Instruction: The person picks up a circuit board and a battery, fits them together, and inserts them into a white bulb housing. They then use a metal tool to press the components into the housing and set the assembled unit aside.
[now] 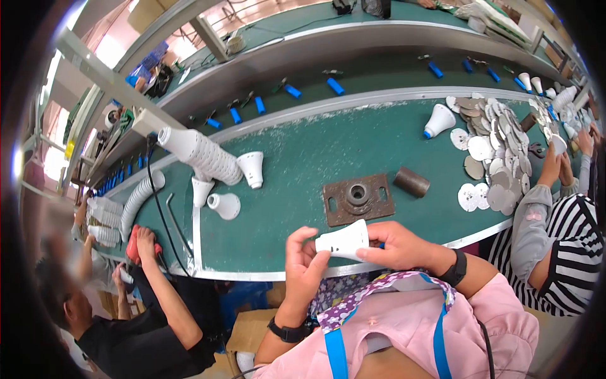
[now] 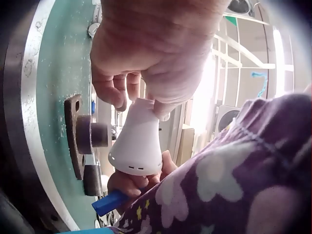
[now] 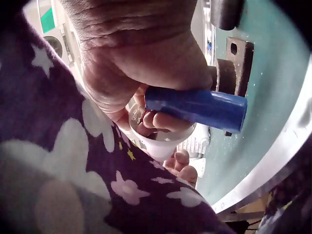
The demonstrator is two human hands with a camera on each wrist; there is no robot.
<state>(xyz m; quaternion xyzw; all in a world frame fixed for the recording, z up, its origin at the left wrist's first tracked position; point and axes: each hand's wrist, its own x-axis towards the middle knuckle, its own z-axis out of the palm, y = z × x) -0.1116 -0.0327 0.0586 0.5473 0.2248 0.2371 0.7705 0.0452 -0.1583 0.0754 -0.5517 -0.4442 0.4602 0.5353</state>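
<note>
A white cone-shaped housing [image 1: 344,242] is held between both hands over the bench's front edge. The left hand [image 1: 305,262] pinches its narrow end; in the left wrist view that hand [image 2: 151,53] has thumb and fingertips at the narrow top of the housing [image 2: 138,139]. At the wide end, the right hand [image 1: 404,245] grips the rim, fingers reaching inside the opening. The right wrist view shows a blue cylinder [image 3: 197,108] held in the right hand [image 3: 141,63], beside the housing's rim [image 3: 158,146]. A rusty plate with a round hub [image 1: 358,199] lies just beyond.
Past the plate lies a dark metal tube [image 1: 411,182]. Round discs [image 1: 495,145] are piled at right near a white housing [image 1: 440,120]. Stacked housings [image 1: 202,155] and a black cable [image 1: 154,202] are at left. People sit on both sides.
</note>
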